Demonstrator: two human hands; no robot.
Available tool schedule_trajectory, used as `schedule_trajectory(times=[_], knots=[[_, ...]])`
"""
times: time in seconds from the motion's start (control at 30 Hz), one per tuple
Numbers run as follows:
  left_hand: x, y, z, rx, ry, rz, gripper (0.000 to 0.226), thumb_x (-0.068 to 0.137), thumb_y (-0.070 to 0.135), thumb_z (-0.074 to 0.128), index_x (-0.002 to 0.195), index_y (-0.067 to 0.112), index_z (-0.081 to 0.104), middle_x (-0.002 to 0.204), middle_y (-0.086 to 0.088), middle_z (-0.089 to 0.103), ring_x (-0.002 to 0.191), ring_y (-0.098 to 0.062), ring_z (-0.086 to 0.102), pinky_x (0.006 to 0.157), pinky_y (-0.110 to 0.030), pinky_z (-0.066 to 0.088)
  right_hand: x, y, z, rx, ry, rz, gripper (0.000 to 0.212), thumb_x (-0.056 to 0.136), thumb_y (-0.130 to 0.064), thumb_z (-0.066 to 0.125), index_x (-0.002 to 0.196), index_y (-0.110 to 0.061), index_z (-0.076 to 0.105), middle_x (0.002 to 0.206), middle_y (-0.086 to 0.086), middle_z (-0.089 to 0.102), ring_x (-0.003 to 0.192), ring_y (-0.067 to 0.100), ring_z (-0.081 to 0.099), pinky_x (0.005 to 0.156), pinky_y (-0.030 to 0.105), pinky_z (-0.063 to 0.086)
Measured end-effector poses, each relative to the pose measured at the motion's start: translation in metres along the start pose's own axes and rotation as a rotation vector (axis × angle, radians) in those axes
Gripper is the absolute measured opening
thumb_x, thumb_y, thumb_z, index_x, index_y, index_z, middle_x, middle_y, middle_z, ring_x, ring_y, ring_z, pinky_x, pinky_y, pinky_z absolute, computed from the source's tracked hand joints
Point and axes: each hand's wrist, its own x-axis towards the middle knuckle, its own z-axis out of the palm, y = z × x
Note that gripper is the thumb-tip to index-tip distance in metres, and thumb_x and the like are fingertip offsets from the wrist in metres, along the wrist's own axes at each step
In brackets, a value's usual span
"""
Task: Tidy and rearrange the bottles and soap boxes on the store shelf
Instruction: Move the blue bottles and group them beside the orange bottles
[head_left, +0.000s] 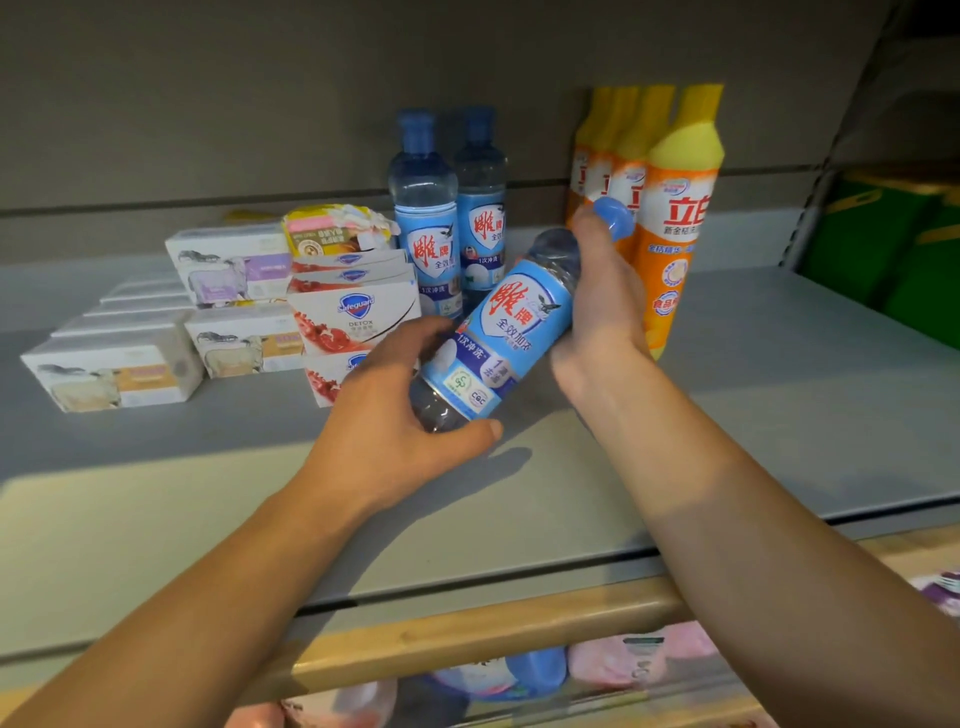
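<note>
**Bottle held tilted above the shelf in both hands**

Bottle (501, 332) with a blue label and blue cap sits at the centre of the view, tilted so its cap points toward 1 o'clock and its base toward 7 o'clock, lifted clear of the grey shelf (753, 415). The left hand (400, 415) cups the base, thumb curled under it and fingers wrapped behind. The right hand (602, 291) grips the neck end, fingers closed just below the cap.

At 12 o'clock from the held bottle, two matching blue bottles (426, 218) stand upright side by side near the back panel. At 2 o'clock, a row of orange bottles with yellow caps (675, 218) stands upright, running from front to back; the right hand is in front of the nearest one.

At 9 o'clock, Safeguard soap boxes (353, 317) are stacked just beside the left hand's fingers. Further out toward 9 and 10 o'clock lie white soap boxes (114, 374) in rows, some stacked two high, with a crumpled yellow packet (332, 228) resting on top at the back.

Below the shelf's wooden front edge (467, 639), at 6 o'clock, blurred pink and blue packages show on a lower level.
</note>
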Motion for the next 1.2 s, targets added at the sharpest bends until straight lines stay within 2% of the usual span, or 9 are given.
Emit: schedule_trajectory(times=[0.2,0.4,0.53,0.6,0.7,0.87,0.97,1.1,1.2], knots=[[0.002,-0.003,0.0,0.108,0.084,0.043,0.062,0.065,0.037,0.074,0.124,0.031,0.055,0.112,0.014,0.065,0.097,-0.003,0.062,0.081,-0.02,0.051,0.0,0.001,0.001,0.053,-0.033,-0.019,0.019,0.085,-0.038,0.07,0.09,-0.021,0.063,0.069,-0.001,0.073,0.068,0.018,0.074,0.063,0.036,0.06],[0.005,-0.003,-0.012,-0.64,0.031,-0.201,0.033,0.063,0.021,0.071,0.096,0.021,0.073,0.088,0.001,0.075,0.081,-0.015,0.069,0.065,-0.026,0.054,-0.003,-0.003,0.004,0.163,-0.299,-0.031,0.024,0.083,-0.033,0.066,0.101,-0.016,0.066,0.098,0.006,0.074,0.093,0.021,0.07,0.092,0.043,0.055],[0.005,-0.004,-0.019,-1.218,-0.28,-0.505,0.05,0.049,0.032,0.081,0.094,0.013,0.076,0.089,-0.016,0.071,0.069,-0.032,0.07,0.05,-0.034,0.054,-0.012,-0.004,0.005,0.185,-0.53,0.044,0.035,0.081,-0.03,0.061,0.112,-0.013,0.06,0.102,0.007,0.071,0.098,0.023,0.067,0.094,0.043,0.053],[0.005,-0.006,-0.021,-1.324,-0.459,-0.52,0.057,0.056,0.041,0.079,0.103,0.011,0.074,0.1,-0.019,0.07,0.071,-0.031,0.069,0.052,-0.033,0.055,-0.016,-0.003,0.002,0.151,-0.606,0.063,0.034,0.083,-0.028,0.06,0.113,-0.012,0.059,0.1,0.007,0.072,0.096,0.022,0.069,0.089,0.042,0.055],[0.005,-0.01,-0.021,-1.358,-0.551,-0.529,0.057,0.063,0.043,0.074,0.109,0.01,0.072,0.106,-0.021,0.069,0.077,-0.033,0.069,0.057,-0.036,0.057,-0.019,-0.003,0.002,0.031,-0.514,0.0,0.028,0.081,-0.032,0.063,0.104,-0.016,0.061,0.092,0.002,0.075,0.091,0.019,0.072,0.085,0.041,0.058],[0.009,-0.01,-0.012,-1.157,-0.303,-0.562,0.058,0.067,0.038,0.071,0.117,0.011,0.065,0.099,-0.016,0.071,0.081,-0.031,0.07,0.057,-0.043,0.058,-0.014,-0.002,0.004,-0.129,-0.277,-0.149,0.03,0.074,-0.038,0.071,0.097,-0.021,0.061,0.085,-0.005,0.075,0.086,0.016,0.074,0.072,0.034,0.059],[0.009,-0.01,-0.006,-0.945,-0.077,-0.401,0.041,0.069,0.031,0.072,0.106,0.017,0.065,0.1,-0.009,0.071,0.085,-0.028,0.069,0.059,-0.042,0.058,-0.009,-0.002,0.005,-0.193,-0.153,-0.228,0.035,0.067,-0.041,0.073,0.096,-0.023,0.063,0.092,-0.002,0.075,0.086,0.014,0.074,0.074,0.035,0.06],[0.006,-0.013,0.002,-0.292,0.063,-0.158,0.052,0.058,0.042,0.078,0.105,0.034,0.057,0.095,0.021,0.068,0.085,0.0,0.066,0.066,-0.015,0.053,-0.006,0.002,0.003,-0.273,-0.048,-0.231,0.042,0.062,-0.049,0.074,0.095,-0.027,0.061,0.09,-0.007,0.074,0.079,0.008,0.073,0.073,0.033,0.061],[0.005,-0.015,0.003,-0.174,0.066,-0.114,0.054,0.059,0.042,0.078,0.107,0.035,0.056,0.092,0.021,0.068,0.082,0.003,0.065,0.066,-0.012,0.05,-0.007,0.004,0.004,-0.342,-0.059,-0.222,0.054,0.055,-0.06,0.072,0.099,-0.032,0.058,0.094,-0.011,0.073,0.081,0.004,0.072,0.073,0.032,0.059]])
